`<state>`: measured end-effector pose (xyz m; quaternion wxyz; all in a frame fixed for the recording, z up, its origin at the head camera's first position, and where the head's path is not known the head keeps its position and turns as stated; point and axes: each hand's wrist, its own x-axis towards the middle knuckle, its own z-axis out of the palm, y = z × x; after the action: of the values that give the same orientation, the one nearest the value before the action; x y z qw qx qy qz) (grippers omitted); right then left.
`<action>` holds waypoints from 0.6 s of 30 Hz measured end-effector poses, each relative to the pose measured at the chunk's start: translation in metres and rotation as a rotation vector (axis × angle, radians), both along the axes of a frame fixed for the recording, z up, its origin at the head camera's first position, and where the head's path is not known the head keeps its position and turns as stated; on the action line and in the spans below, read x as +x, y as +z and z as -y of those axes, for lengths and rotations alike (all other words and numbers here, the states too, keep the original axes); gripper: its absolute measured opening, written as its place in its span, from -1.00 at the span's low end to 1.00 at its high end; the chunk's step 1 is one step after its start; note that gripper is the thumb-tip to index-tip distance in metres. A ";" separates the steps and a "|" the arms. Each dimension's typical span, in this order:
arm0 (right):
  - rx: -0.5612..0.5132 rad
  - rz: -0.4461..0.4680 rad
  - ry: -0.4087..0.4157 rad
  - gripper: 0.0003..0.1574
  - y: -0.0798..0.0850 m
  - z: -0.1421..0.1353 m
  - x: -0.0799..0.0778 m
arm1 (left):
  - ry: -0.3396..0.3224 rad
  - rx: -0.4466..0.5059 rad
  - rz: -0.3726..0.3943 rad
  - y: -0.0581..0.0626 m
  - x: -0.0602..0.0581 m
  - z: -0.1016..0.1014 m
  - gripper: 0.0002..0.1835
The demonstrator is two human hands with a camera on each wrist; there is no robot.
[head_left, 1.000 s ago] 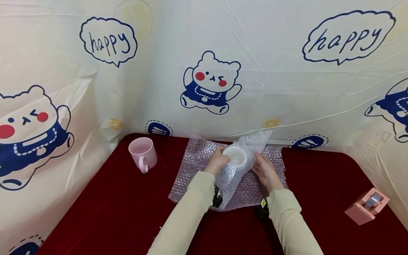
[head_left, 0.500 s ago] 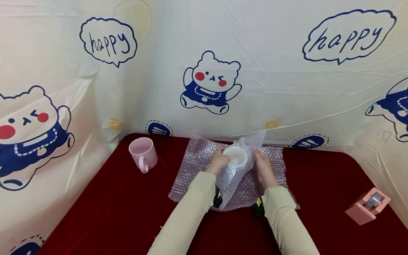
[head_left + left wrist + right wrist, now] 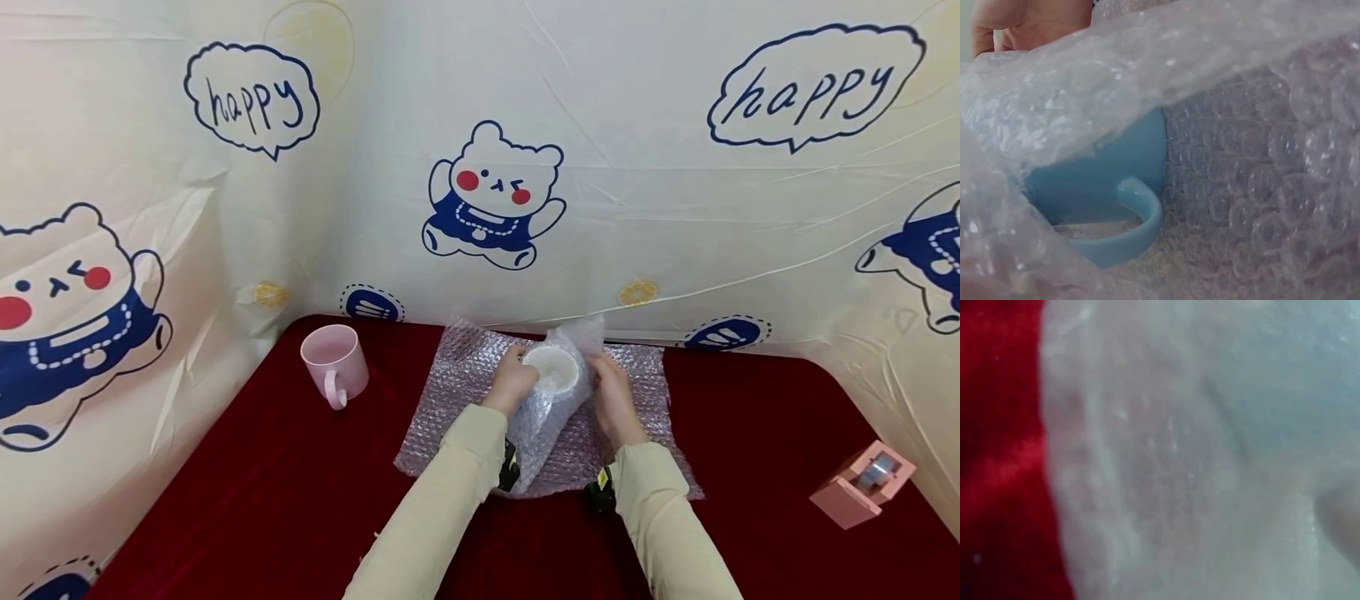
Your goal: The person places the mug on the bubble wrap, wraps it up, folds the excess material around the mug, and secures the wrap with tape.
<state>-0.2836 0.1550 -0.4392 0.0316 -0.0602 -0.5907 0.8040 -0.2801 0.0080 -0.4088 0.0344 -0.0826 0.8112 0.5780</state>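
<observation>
A light blue mug [image 3: 1104, 169] with a white inside sits wrapped in bubble wrap [image 3: 547, 442], its round opening tilted toward the head camera. My left hand [image 3: 512, 382] grips its left side, thumb at the rim. On the other side, my right hand [image 3: 617, 398] holds a raised flap of the wrap against the mug, fingertips close to the rim. From the left wrist view, the mug's handle shows under a loose fold of wrap. The right wrist view is blurred, with cloudy wrap over a bluish patch. The right fingertips are partly hidden.
A pink mug [image 3: 335, 365] stands at the left of the table under a dark red cloth [image 3: 300, 500]. A pink tape dispenser [image 3: 862, 487] lies at the right edge. A printed white curtain [image 3: 360, 167] rises behind and at both sides.
My right hand has moved left toward the mug, bringing the raised flap of bubble wrap inward and lower. The wrap's lower right corner now shows beside the right sleeve. The left hand keeps its hold.
</observation>
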 end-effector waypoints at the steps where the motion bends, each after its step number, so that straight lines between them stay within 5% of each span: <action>1: -0.011 -0.009 0.023 -0.52 0.001 -0.001 0.001 | 0.005 -0.019 -0.007 0.000 0.000 0.000 -0.38; 8: 0.063 0.046 0.169 -0.36 0.015 -0.006 -0.001 | 0.051 -0.085 -0.035 0.001 0.000 -0.001 -0.41; 15: 0.288 0.131 0.017 -0.16 0.026 -0.001 -0.005 | 0.065 -0.117 -0.023 -0.001 -0.001 -0.003 -0.43; 18: 0.269 0.122 -0.028 -0.17 0.018 0.000 -0.014 | 0.066 -0.128 -0.003 -0.002 0.000 -0.005 -0.43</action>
<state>-0.2971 0.1548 -0.4214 0.0148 -0.1124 -0.6930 0.7120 -0.2804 0.0131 -0.4111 0.0087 -0.1103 0.8433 0.5259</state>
